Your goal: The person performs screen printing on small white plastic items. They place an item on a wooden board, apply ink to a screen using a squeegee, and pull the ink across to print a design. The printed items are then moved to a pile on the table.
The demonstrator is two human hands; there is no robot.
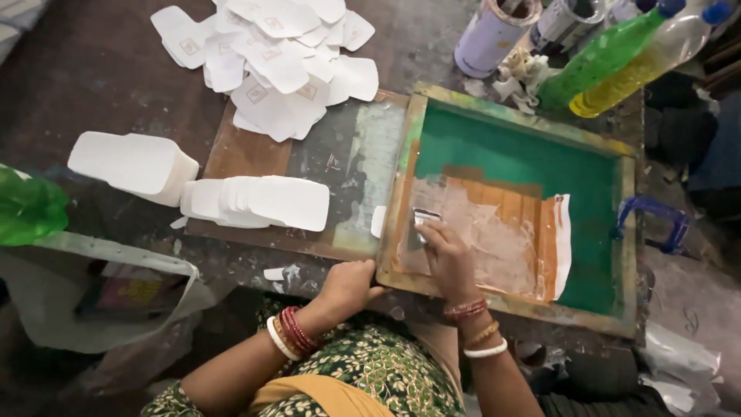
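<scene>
A wooden-framed printing screen with green mesh and orange taped patches lies flat on the table. My right hand rests inside it near the left edge, fingers closed on a small squeegee pressed to the mesh. My left hand grips the screen's near left corner. A white card pokes out from under the frame's left side.
Stacks of blank white cards lie at left on a brown board. Printed cards are heaped at the back. Ink tins, green and yellow bottles, a blue clamp and a plastic bag surround the screen.
</scene>
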